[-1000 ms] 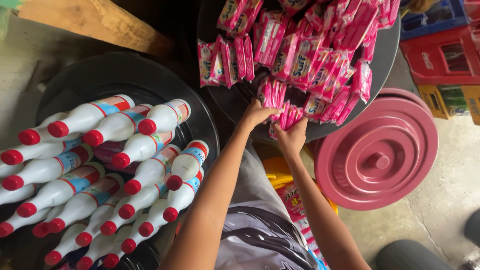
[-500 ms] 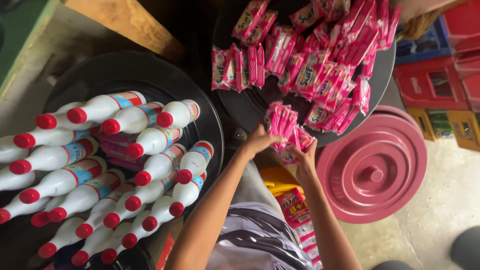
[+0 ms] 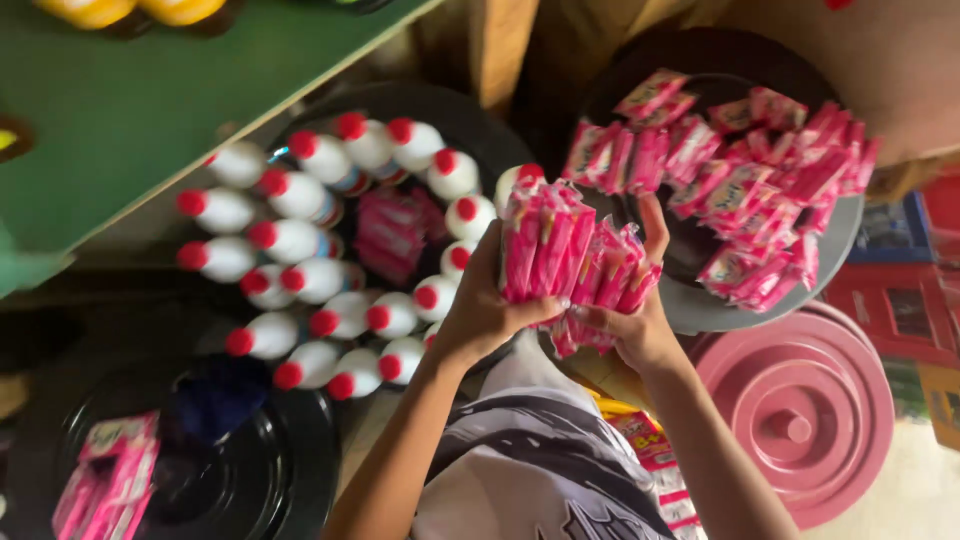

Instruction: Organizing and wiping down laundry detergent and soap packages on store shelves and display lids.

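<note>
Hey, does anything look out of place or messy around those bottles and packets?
One thing: a stack of pink sachets sits wedged among the white bottles with red caps on the black round tray, away from the main sachet heap. Nothing looks spilled or damaged.

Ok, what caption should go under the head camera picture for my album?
Both hands, left and right, hold pink sachets over white bottles and a pink lid.
</note>
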